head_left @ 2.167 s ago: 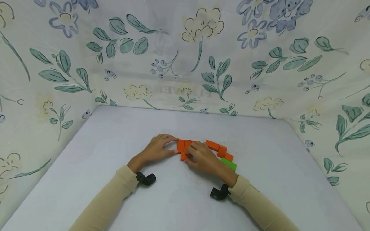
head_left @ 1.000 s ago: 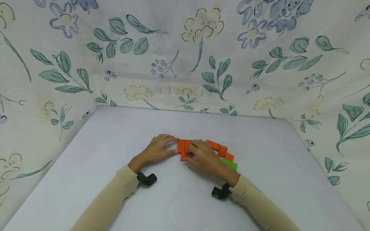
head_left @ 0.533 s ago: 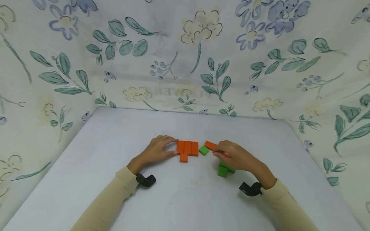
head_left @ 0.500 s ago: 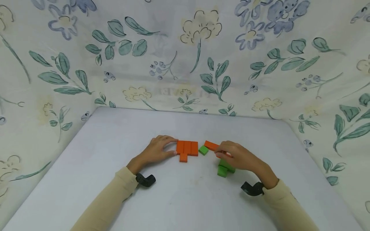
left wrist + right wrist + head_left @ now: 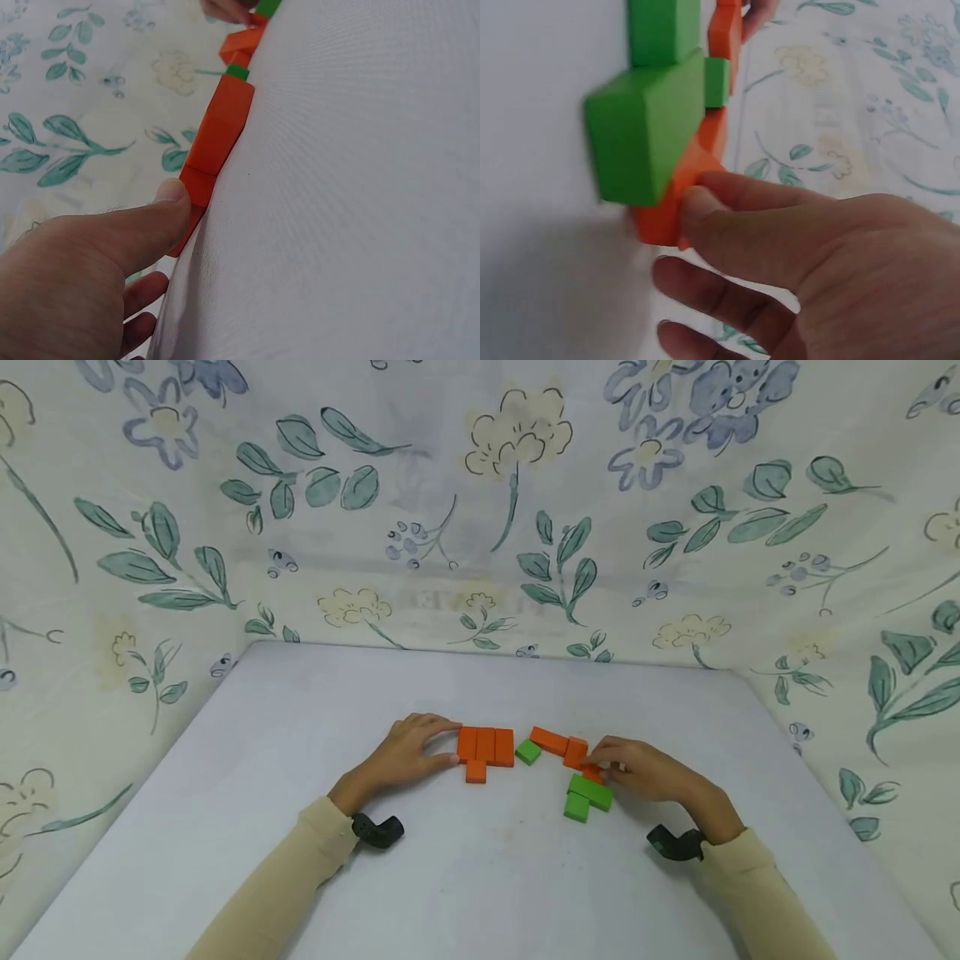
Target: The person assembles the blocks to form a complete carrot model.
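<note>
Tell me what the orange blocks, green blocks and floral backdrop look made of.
Orange blocks: probably painted wood, perhaps plastic; matt, with even color and crisp edges.
Green blocks: likely the same; smooth, flat, evenly colored faces.
Backdrop: seemingly printed fabric, matt; soft creases.

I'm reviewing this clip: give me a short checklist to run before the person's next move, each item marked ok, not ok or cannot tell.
1. Left hand touching the row of three orange blocks: ok, at its left end.
2. Blocks in that row lying side by side: ok.
3. Small orange block at the row's near side: ok.
4. Right hand on a block: ok, thumb and finger on the orange block by the long green block.
5. Grip there firm enough to lift: cannot tell.
6. Blocks near the right hand squared up with the row: not ok, they lie at angles.
</note>
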{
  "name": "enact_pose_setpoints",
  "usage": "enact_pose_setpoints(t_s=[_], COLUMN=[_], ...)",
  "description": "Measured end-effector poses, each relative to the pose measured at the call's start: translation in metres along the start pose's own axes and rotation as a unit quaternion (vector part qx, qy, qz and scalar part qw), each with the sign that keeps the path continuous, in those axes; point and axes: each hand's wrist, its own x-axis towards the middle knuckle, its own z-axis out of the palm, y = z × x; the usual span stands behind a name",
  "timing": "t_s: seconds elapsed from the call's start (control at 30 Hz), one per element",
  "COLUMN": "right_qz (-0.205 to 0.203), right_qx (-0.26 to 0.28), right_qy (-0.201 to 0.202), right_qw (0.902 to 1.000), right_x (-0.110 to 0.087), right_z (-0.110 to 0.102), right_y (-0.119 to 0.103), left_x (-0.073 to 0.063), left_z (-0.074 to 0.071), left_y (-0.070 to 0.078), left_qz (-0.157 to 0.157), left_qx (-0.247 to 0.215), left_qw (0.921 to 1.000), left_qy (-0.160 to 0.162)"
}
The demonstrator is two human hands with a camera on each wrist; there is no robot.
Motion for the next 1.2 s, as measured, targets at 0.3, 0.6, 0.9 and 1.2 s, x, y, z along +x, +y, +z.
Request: enact_pose_setpoints(t_s=[0.3,0.6,0.9,1.2], right_qz=[0.048,0.088,0.089,0.09], right_qx=[-0.016,0.004,0.023,0.032], right_qy=[-0.024,-0.016,-0.012,-0.014], right_qw=[0.9984,0.996,0.9957,0.9953], right_x=[-0.006,-0.007,-0.009,-0.007], right_z=[-0.006,-0.007,-0.01,-0.006], right_y=[0.0,0.004,0.005,0.009], left_x=[0.0,0.003,0.003,0.001], left_z=[0.0,-0.002,-0.002,-0.002], left_y=[0.0,0.0,0.0,0.0], left_qz=[-0.001,-0.001,-0.003,-0.01], left_qx=[0.003,0.008,0.003,0.005], left_qw=[1.0,0.9999,1.0,0.9999], left_qy=[-0.005,-0.006,-0.006,-0.009])
